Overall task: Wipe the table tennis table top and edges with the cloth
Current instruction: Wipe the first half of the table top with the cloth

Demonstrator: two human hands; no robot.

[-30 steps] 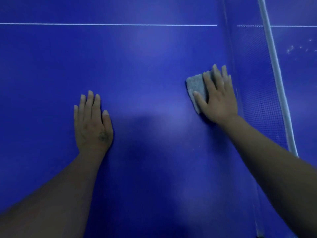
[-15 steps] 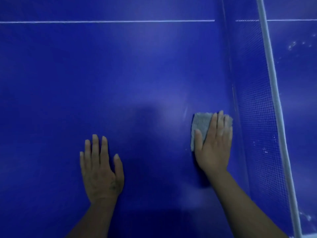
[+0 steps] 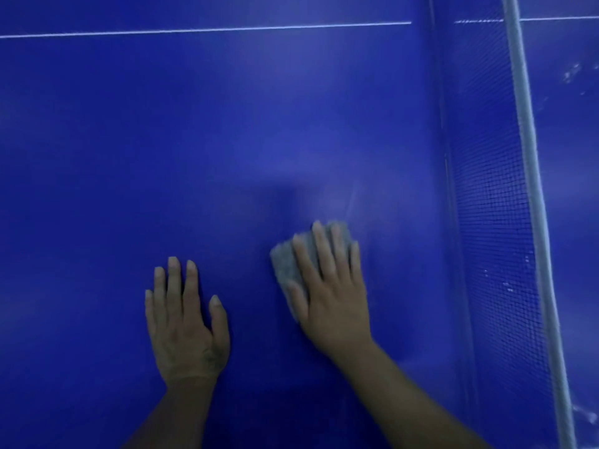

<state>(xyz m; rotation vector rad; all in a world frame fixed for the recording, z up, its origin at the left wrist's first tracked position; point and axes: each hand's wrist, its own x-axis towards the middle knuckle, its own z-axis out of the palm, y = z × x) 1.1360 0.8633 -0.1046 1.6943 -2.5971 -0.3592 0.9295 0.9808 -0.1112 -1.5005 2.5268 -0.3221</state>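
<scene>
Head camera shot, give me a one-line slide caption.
Right hand presses a grey cloth flat on the blue table top near the net; left hand rests flat.

The flat deep-blue bench top (image 3: 227,124) looks smooth and hard, with a soft satin sheen showing pale, hazy reflections. The thin white line (image 3: 207,29) across it looks painted and matt. The small grey cloth (image 3: 285,264) looks soft, fuzzy and matt. The dark mesh net (image 3: 492,222) is a fine open weave, topped by a white tape band (image 3: 533,189) that looks matt and slightly rough.
</scene>
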